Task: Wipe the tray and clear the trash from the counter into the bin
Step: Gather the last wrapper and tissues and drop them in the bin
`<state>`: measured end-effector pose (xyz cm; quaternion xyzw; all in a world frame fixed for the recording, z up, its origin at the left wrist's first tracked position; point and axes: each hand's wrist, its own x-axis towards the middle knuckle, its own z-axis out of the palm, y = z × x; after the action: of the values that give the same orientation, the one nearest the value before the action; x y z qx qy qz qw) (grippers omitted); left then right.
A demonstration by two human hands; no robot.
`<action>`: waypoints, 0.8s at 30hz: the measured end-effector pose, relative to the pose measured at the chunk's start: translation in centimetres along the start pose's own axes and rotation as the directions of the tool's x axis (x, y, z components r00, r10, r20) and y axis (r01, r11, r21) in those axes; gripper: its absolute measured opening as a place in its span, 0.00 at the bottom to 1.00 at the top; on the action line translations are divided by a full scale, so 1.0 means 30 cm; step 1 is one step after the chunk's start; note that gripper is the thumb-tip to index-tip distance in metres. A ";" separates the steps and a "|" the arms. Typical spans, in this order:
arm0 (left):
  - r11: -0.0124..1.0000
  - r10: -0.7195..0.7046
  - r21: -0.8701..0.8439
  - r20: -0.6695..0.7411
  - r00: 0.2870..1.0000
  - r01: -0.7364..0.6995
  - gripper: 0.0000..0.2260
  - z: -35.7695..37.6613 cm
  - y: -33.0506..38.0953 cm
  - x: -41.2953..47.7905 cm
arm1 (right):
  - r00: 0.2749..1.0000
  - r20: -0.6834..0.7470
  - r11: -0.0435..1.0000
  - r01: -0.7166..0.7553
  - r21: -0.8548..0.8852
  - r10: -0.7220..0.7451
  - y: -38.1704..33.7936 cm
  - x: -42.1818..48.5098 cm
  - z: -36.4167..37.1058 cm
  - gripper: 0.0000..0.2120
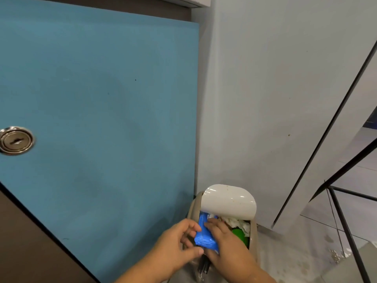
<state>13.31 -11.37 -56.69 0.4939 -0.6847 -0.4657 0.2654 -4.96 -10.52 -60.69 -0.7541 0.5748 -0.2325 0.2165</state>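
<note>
1. Head view, lower centre: a beige plastic bin (253, 242) stands on the floor against a pale wall, and its white rounded swing lid (228, 201) is tipped back so the mouth is open.
2. Both hands meet over that mouth on a crinkled blue plastic wrapper (204, 235), the piece of trash in hand. Part of it is inside the opening and part sits above the rim.
3. The left hand (179, 242) curls its fingers and thumb round the wrapper's left edge and grips it.
4. The right hand (226, 242) lays its fingers across the wrapper's top. Its thumb is hidden, so I cannot tell whether it pinches or only presses.
5. Crumpled white paper (238, 222) and a green object (238, 234) already fill the bin to the right of the wrapper, close to the rim.
6. Dark, thin strips (203, 266) hang below the hands; what they are is unclear.
7. A large blue panel (102, 119) with a round metal lock (16, 140) fills the left of the frame, and a black metal frame (342, 221) stands at the right.
8. The tray and the counter are out of view.
9. Risks, as I judge them: the bin looks full, so the springy wrapper could pop back out or slide over the rim onto the floor once let go. The lid could also swing down onto the fingers or jam against the wrapper.
</note>
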 end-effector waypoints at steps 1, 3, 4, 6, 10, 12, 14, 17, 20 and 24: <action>0.999 0.028 0.046 0.003 1.000 -0.028 0.15 0.009 0.008 -0.001 | 1.000 0.006 0.999 -0.007 -0.050 0.007 -0.005 -0.001 0.004 0.38; 0.981 0.083 0.175 0.002 0.997 -0.082 0.15 0.031 0.013 0.005 | 1.000 0.016 0.980 -0.011 -0.198 0.014 -0.002 0.001 0.011 0.31; 0.965 0.105 0.244 -0.007 0.994 -0.100 0.16 0.042 0.015 0.011 | 1.000 0.002 0.967 -0.016 -0.253 0.017 -0.007 0.005 0.009 0.28; 0.925 0.132 0.362 -0.033 0.991 -0.112 0.15 0.059 0.020 0.029 | 0.999 -0.035 0.953 -0.013 -0.301 0.003 -0.014 0.009 0.004 0.23; 0.870 0.144 0.483 -0.067 0.987 -0.094 0.12 0.071 0.029 0.060 | 0.997 -0.068 0.977 0.013 -0.214 -0.028 -0.015 -0.007 -0.011 0.21; 0.844 0.127 0.533 -0.084 0.988 -0.063 0.11 0.070 0.035 0.073 | 0.994 -0.101 0.977 0.015 -0.215 -0.037 -0.023 -0.008 -0.031 0.18; 0.819 0.117 0.572 -0.084 0.990 -0.048 0.11 0.072 0.043 0.083 | 0.997 -0.078 0.990 -0.009 -0.143 -0.003 -0.032 -0.004 -0.048 0.13; 0.821 0.128 0.567 -0.071 0.989 -0.066 0.12 0.081 0.049 0.086 | 0.997 -0.073 0.994 0.006 -0.107 -0.014 -0.009 -0.002 -0.039 0.10; 0.866 0.122 0.496 -0.080 0.989 -0.066 0.15 0.081 0.044 0.071 | 0.998 -0.062 0.989 -0.035 -0.147 0.026 0.000 0.003 -0.035 0.09; 0.897 0.085 0.440 -0.079 0.993 -0.042 0.16 0.071 0.025 0.054 | 0.996 -0.055 0.927 -0.082 -0.367 0.066 0.021 0.011 -0.016 0.16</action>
<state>10.61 -12.00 -57.08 0.5402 -0.7738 -0.2668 0.1954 -5.66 -11.01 -60.64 -0.7541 0.6407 -0.1277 0.0679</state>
